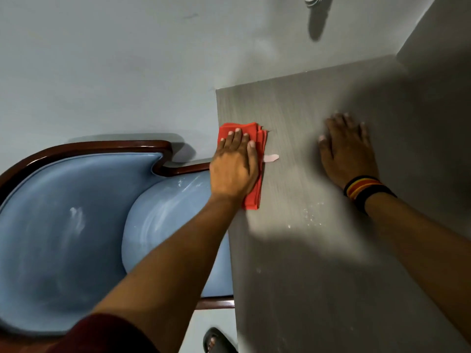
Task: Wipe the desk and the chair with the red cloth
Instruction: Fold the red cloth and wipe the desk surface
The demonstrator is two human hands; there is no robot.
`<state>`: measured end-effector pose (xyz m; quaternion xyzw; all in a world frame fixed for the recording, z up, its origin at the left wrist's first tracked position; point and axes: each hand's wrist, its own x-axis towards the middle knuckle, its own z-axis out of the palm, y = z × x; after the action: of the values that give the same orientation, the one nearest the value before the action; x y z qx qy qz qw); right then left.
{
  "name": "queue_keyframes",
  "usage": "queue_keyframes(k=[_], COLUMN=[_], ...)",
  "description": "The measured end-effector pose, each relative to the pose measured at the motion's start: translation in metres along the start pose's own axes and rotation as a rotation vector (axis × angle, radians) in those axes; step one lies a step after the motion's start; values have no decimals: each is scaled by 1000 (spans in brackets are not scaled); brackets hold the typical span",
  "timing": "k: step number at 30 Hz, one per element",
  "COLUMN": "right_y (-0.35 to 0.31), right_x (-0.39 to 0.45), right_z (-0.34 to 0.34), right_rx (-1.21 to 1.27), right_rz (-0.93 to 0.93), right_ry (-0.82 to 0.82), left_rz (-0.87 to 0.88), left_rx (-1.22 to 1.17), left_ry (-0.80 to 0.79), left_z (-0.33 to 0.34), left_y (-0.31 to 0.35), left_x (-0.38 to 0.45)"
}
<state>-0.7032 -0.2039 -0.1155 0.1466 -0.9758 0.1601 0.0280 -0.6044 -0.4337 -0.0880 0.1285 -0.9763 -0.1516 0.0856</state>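
Note:
The grey desk [318,250] fills the right half of the view, its left edge running down the middle. A folded red cloth [257,138] lies on the desk at that left edge. My left hand [233,166] presses flat on the cloth, fingers spread over it. My right hand [346,149] rests flat on the bare desk top further right, holding nothing, with a striped band on the wrist. White crumbs or dust [309,215] dot the desk between my arms. The blue padded chair [63,225] with a dark wood frame stands left of the desk, with pale smears on its seat.
A small pale pink mark or scrap [271,158] sits on the desk just right of the cloth. A pale wall [114,59] runs behind the chair and desk. My foot in a dark sandal [216,341] shows at the bottom by the desk edge.

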Motion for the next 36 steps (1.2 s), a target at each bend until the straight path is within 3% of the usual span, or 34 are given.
queue_keyframes(k=[5,13,18,23,27,32,36], right_y=[4,-2,-1,2,-1,-5,-2], right_x=[5,3,6,7,4,-1,-3], right_z=[3,-3,-1,1,-1,-9,-8], right_rx=[34,49,41,42,107,96,114], right_rz=[-7,14,14,20,19,24,4], right_ry=[29,13,7,22,24,-4,7], left_rz=[11,6,25,103,78,233,273], left_rx=[16,3,-32,64,63,-9,-15], left_ry=[47,-107,-59,-121,-119,-145,-219], left_z=[0,4,3,14,16,22,24], left_y=[0,7,-2,-7,16,74,72], left_x=[60,-27,10,38,-27,-171,-171])
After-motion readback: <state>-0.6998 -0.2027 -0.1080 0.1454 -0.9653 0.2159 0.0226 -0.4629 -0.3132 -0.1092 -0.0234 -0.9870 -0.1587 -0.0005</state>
